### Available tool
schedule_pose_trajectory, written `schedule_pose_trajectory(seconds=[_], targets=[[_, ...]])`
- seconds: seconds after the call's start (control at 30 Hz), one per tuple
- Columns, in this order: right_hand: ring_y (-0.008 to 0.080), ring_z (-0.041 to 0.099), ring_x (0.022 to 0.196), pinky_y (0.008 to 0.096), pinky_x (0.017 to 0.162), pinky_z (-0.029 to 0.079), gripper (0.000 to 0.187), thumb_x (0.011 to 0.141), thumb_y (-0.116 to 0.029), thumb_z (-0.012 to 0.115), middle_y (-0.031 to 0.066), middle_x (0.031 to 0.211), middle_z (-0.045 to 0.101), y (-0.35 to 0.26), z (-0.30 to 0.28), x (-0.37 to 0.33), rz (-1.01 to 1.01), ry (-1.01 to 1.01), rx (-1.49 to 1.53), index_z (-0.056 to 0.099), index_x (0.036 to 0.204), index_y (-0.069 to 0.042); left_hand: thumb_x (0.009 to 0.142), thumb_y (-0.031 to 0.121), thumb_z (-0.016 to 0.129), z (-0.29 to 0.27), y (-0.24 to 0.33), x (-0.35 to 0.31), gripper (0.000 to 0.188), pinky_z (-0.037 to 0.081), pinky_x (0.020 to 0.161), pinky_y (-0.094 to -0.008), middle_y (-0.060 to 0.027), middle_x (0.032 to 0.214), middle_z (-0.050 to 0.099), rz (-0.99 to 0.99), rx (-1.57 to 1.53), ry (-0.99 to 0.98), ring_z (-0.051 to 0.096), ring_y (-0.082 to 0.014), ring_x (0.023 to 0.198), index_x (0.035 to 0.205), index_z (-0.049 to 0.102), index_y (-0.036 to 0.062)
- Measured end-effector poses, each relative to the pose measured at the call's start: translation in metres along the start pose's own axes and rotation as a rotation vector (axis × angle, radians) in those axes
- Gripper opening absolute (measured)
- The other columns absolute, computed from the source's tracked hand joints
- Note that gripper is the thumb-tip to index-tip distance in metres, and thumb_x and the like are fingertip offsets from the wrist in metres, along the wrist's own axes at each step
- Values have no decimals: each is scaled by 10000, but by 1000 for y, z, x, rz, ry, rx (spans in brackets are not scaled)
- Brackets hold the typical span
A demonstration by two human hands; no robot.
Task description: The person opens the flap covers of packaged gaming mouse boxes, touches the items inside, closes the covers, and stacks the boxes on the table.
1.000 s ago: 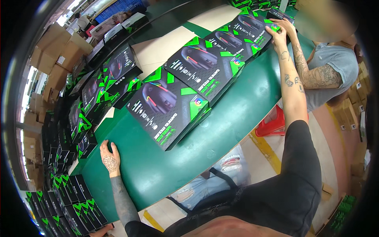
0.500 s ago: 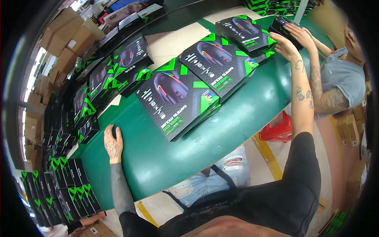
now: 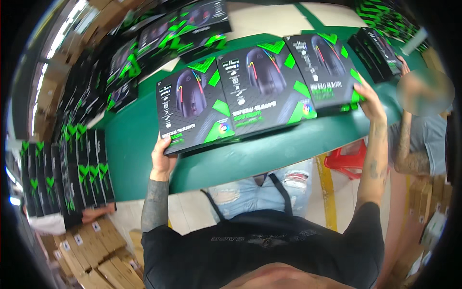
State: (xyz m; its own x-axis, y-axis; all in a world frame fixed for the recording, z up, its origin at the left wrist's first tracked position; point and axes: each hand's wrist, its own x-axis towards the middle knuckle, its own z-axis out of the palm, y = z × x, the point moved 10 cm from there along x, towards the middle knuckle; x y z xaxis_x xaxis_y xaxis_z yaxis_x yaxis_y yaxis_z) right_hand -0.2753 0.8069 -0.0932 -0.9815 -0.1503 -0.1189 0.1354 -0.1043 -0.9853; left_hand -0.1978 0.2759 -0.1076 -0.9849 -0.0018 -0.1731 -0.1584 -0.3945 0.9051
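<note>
Three black-and-green computer mouse boxes lie side by side before me: a left box [image 3: 195,108], a middle box [image 3: 262,89] and a right box [image 3: 326,67]. My left hand [image 3: 163,158] grips the near left corner of the left box, thumb over its edge and the other fingers partly hidden. At the opposite end, my right hand [image 3: 371,102] is closed on the near right corner of the right box. The row sits between my two hands over the green table [image 3: 211,168].
More mouse boxes [image 3: 202,29] stand at the far left, with stacked boxes [image 3: 86,168] at the table's left end. A co-worker's hand [image 3: 403,65] is by dark boxes [image 3: 373,53] on the right. A red stool [image 3: 344,159] and cartons [image 3: 91,245] are below.
My left hand has come to the left box, and my right hand to the right box. The right box now lines up against the other two. The view has shifted.
</note>
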Motion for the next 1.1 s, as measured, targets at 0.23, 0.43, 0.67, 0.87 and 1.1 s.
schedule_pose_trajectory(seconds=[0.23,0.43,0.67,0.87,1.1], targets=[[233,292,1336,321,1098,181,686,864,-279,574,151,1437,334,-7,13,29,-206,40,-229,293,1406,35,768,173,551,-11,20,-2,520,394,975,-346,-146,1175,580,156,96,179,553,-237,1081,1231,484,-53],[324,331,1331,395,1051,319,690,751,-258,710,173,1435,349,-84,68,3,-664,60,-1067,429,1360,-92,812,189,655,114,122,-21,422,375,1006,-392,-199,1370,427,600,1543,309,424,-323,1262,1186,559,16],[312,379,1295,403,1011,384,783,632,-421,756,116,1385,428,-69,95,-12,-641,49,-1372,495,1304,-114,742,566,645,222,39,1,812,294,1058,-436,-206,1364,406,777,1966,-263,373,-346,1285,1300,432,16],[300,509,1185,386,944,443,578,682,-381,743,100,1239,570,-69,93,-20,-776,91,-1283,606,1171,-103,729,562,662,219,51,3,765,409,956,-420,-167,1266,524,807,1993,-303,514,-335,1163,1256,488,35],[301,647,929,359,774,509,299,839,-264,650,139,976,664,-83,82,-33,-1063,251,-1053,621,1015,-24,679,391,764,243,68,-2,670,469,883,-357,-106,1091,639,921,1963,-324,600,-277,1035,1198,540,30]])
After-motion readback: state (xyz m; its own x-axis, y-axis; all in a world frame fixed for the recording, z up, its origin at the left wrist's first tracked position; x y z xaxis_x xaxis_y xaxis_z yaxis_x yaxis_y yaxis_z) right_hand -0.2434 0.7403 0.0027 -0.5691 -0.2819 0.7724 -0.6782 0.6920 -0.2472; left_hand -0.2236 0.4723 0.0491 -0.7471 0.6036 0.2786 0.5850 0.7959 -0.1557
